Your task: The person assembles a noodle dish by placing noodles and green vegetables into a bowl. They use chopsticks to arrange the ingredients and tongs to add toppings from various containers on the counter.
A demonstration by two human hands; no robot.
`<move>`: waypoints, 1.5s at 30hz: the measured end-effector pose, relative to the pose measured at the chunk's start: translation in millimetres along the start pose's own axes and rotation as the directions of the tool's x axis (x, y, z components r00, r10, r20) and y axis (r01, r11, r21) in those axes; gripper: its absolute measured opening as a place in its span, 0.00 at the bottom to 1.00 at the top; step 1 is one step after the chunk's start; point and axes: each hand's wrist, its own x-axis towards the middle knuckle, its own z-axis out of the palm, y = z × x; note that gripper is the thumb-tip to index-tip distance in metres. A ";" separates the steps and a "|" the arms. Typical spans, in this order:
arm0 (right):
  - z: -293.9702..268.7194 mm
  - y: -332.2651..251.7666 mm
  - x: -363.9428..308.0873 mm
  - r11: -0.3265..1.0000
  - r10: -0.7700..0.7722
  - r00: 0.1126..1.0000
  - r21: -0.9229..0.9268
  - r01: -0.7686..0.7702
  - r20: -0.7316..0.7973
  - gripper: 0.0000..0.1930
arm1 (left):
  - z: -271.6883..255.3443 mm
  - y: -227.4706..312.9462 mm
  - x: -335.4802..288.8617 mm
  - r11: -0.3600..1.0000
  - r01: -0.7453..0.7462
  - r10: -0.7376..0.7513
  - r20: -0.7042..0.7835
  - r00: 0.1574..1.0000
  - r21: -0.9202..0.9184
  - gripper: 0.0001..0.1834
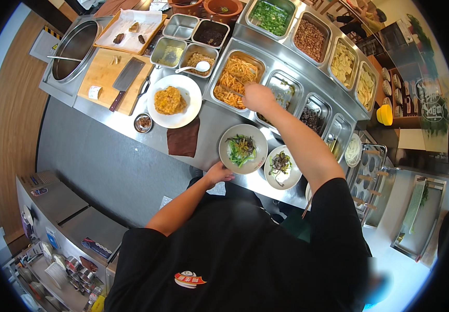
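My right hand (259, 99) reaches over a steel tray of orange shredded food (239, 74). It is closed round a thin metal utensil (235, 92) whose far end is down in the shreds, so its kind cannot be made out. At the counter's front edge, my left hand (218, 174) grips the lower left rim of a pale bowl (223, 151) holding leafy greens (242, 150) and dark bits. To its right sits a second pale bowl (272, 179) with white contents and dark shreds on top.
A white plate (193, 99) of yellow food, a cutting board (92, 78) with a cleaver (128, 75), and a brown cloth (183, 138) lie leftward. Behind are more food trays, including chopped greens (271, 18) and peanuts (311, 39). A noodle boiler (367, 182) stands right.
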 end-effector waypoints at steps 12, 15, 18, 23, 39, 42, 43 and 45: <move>21.2 6.7 -94.1 0.949 0.035 0.913 0.300 0.097 -0.406 0.13 | -17.3 0.2 11.4 0.983 -0.025 0.015 -0.053 0.998 -0.184 0.14; 28.0 -4.2 -141.9 0.913 0.089 0.892 0.395 0.105 -0.443 0.17 | -30.4 9.5 8.2 0.981 -0.044 0.028 -0.083 0.996 -0.191 0.15; 38.5 -21.8 -192.2 0.867 0.131 0.917 0.492 0.078 -0.376 0.17 | -40.2 17.5 -0.1 0.978 -0.071 0.048 -0.121 0.992 -0.197 0.16; 125.3 -39.0 -223.1 0.889 0.119 0.965 0.458 0.001 -0.234 0.22 | -55.1 18.7 4.6 0.978 -0.041 0.020 -0.105 0.994 -0.206 0.15; 35.1 -24.4 -88.7 0.969 0.168 0.947 0.223 -0.107 -0.274 0.27 | -44.6 24.8 0.6 0.986 -0.036 0.013 -0.137 0.990 -0.166 0.18; 19.1 -17.7 -50.6 0.985 0.150 0.987 0.094 -0.143 -0.061 0.23 | -41.7 23.5 0.7 0.982 -0.054 0.030 -0.134 0.991 -0.182 0.18; 15.8 -16.2 -43.0 0.989 0.136 0.984 0.076 -0.128 -0.117 0.18 | -42.1 22.2 0.2 0.979 -0.069 0.042 -0.138 0.990 -0.193 0.18; 5.9 -8.0 -26.7 0.983 0.177 0.981 0.068 -0.172 -0.080 0.16 | -45.0 15.4 6.1 0.978 -0.091 0.065 -0.141 0.988 -0.185 0.18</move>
